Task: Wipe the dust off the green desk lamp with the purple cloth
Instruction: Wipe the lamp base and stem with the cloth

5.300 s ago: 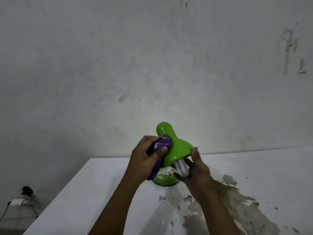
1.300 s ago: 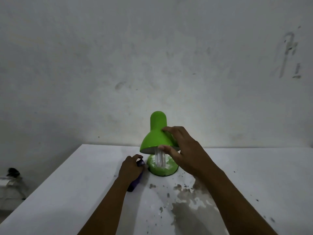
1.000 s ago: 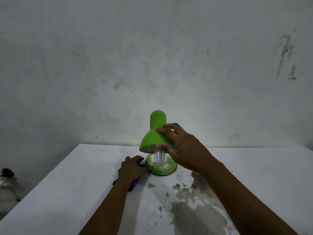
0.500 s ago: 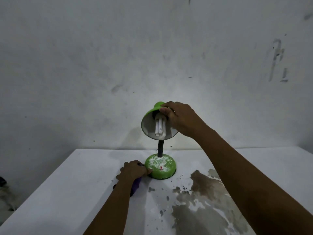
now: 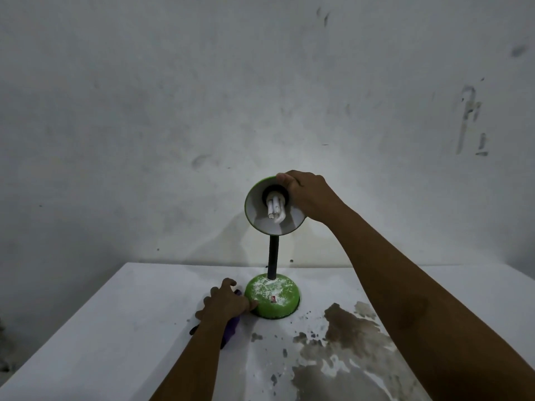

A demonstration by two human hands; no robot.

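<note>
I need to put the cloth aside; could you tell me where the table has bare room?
Bare tabletop lies left of the left hand. Right of the lamp base it is stained but unoccupied; around the base is crowded.

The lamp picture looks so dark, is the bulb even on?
Head view: the bulb looks unlit, the room is dim, and a faint shadow of the green desk lamp falls on the wall behind it; the wide lens bends the table edges.

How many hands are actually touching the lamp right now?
2. The right hand grips the upper rim of the raised shade. The left hand rests on the purple cloth on the table, its thumb tip against the dusty green base.
</note>
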